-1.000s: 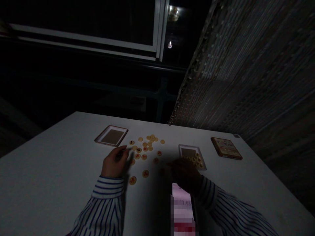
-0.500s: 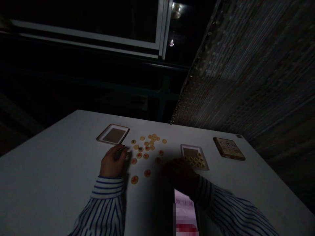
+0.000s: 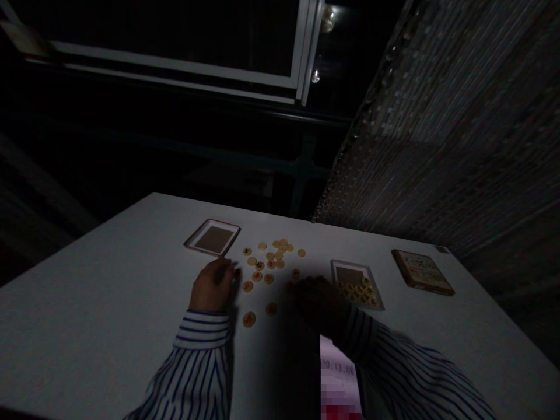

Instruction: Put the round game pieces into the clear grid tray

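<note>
Both hands are low over the white table [image 3: 109,297], and the scattered round discs [image 3: 271,265] lie between and beyond them, several with red characters up, a few with dark ones, others pale. Left hand [image 3: 214,286] sits at the near left edge of the spread, thumb and fingers curled toward each other, a small dark-marked edge showing right at the tips; whether they grip it, I cannot tell. Right hand [image 3: 321,300] is deep in shadow, reaching left among the red-marked discs, fingers angled down; grip unclear there too. Just beside it, the right tray [image 3: 377,289] has dark-marked discs grouped in its near part. Left tray [image 3: 213,239] lies open beyond the left hand, closed box [image 3: 423,272] far right, lit phone [image 3: 336,353] below the right wrist. This looks like the picking-out step; such thin, flat pieces call for a careful fingertip pinch at the rim.
</note>
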Demonstrator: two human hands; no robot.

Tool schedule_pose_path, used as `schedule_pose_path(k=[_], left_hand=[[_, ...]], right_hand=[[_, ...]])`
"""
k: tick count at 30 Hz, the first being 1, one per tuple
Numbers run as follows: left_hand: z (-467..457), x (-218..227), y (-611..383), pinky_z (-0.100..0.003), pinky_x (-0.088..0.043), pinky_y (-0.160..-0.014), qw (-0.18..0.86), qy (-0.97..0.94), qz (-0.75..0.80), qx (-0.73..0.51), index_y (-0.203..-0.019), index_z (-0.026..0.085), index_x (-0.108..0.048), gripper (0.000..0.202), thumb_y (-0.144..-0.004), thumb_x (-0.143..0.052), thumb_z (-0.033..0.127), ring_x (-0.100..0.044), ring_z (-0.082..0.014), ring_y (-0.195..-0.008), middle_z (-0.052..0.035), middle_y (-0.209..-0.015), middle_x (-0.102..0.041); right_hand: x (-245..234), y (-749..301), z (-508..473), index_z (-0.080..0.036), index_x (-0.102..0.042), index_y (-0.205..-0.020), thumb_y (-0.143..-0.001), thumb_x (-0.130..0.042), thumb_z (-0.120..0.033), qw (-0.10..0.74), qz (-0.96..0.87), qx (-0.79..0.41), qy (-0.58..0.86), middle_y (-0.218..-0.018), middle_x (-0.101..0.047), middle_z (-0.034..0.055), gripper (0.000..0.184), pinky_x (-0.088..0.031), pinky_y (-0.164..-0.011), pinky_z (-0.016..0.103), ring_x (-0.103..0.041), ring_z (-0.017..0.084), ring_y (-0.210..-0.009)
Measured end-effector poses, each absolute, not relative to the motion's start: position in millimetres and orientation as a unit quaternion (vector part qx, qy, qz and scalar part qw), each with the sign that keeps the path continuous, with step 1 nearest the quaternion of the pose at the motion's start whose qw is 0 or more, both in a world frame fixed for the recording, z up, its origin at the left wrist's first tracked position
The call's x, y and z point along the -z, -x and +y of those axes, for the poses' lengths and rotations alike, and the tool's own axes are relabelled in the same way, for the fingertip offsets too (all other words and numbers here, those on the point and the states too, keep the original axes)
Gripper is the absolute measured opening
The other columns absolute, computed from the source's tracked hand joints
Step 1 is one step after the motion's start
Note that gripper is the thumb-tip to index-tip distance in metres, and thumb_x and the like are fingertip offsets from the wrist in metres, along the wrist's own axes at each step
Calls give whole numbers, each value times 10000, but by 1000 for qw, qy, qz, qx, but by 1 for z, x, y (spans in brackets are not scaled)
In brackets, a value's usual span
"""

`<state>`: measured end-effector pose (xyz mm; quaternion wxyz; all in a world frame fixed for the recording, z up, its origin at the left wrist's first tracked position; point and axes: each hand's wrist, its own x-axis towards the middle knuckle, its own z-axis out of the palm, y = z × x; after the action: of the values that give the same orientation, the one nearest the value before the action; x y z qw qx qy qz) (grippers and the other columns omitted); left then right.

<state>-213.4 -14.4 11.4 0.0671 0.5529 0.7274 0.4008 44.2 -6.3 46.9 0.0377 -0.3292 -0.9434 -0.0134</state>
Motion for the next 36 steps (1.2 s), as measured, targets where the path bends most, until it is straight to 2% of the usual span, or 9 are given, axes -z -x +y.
schedule_pose_path(k=[10,14,21,24,30,36], left_hand=[[-17,-17,216,-325,-465,-748,97,-519,751,-398,-1006,139,-580,379,-791,-365,364,-595,-221,-869,-104,-953,-644],[-17,-17,218,-335,-458,-768,110,-506,756,-401,-1031,140,-572,380,-800,-348,342,-588,-223,-901,-109,-970,-640],[-14,-9,220,-340,-450,-800,114,-512,746,-411,-1036,150,-566,367,-780,-387,343,-581,-218,-926,-104,-999,-633],[-12,-4,220,-349,-443,-824,108,-576,720,-372,-1054,137,-554,387,-747,-443,345,-571,-224,-944,-110,-1026,-621],[-7,1,219,-349,-416,-871,82,-647,699,-294,-1055,146,-565,368,-742,-443,299,-550,-219,-981,-96,-1055,-613],[-5,6,213,-335,-432,-821,60,-646,716,-258,-1045,158,-574,358,-716,-460,242,-571,-221,-926,-98,-988,-638]], right_hand=[[-56,-39,11,-184,-551,-1011,-848,-361,-289,-8,-937,3,350,-993,-573,86,270,-322,-724,321,-494,189,-874],[-56,-39,21,-194,-529,-1066,-842,-371,-280,-6,-938,3,345,-983,-580,72,287,-328,-713,317,-497,190,-873],[-64,-28,33,-189,-511,-1104,-822,-406,-280,-45,-937,6,346,-978,-573,95,314,-336,-702,315,-506,192,-868],[-68,-19,36,-189,-514,-1098,-810,-412,-250,-52,-937,6,344,-978,-574,91,311,-344,-691,303,-510,193,-866],[-65,3,41,-180,-518,-1088,-791,-424,-251,-31,-947,7,320,-994,-570,95,320,-353,-706,320,-502,211,-903],[-61,23,37,-171,-538,-1047,-810,-371,-246,3,-954,5,299,-938,-574,95,300,-348,-689,320,-503,203,-866]])
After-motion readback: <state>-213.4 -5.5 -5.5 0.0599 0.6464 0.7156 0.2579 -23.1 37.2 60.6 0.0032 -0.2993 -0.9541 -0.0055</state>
